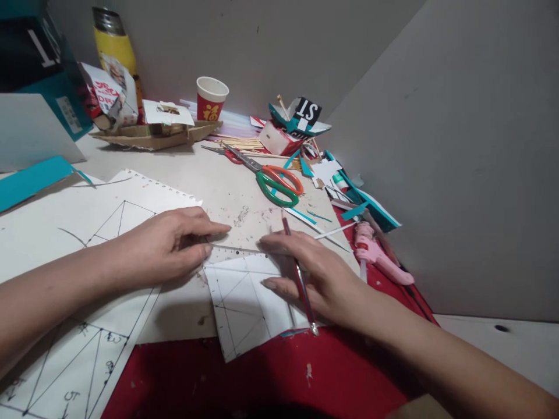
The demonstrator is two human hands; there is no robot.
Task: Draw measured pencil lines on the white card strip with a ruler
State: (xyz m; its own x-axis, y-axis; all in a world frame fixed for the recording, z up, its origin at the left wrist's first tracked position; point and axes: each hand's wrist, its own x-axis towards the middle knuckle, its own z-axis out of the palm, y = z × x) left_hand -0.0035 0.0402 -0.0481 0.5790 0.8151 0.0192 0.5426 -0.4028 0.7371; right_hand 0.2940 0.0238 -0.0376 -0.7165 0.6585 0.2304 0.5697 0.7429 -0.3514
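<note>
As my left hand (170, 241) pinches the thin strip (239, 249) and right hand (325, 276), thumb apart, holds the pencil (301, 285), I'd press lightly.

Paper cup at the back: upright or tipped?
Upright: the paper cup stands with its open rim on top.

Line-marked white card (238, 305), red pencil (302, 289) — slanting
</note>
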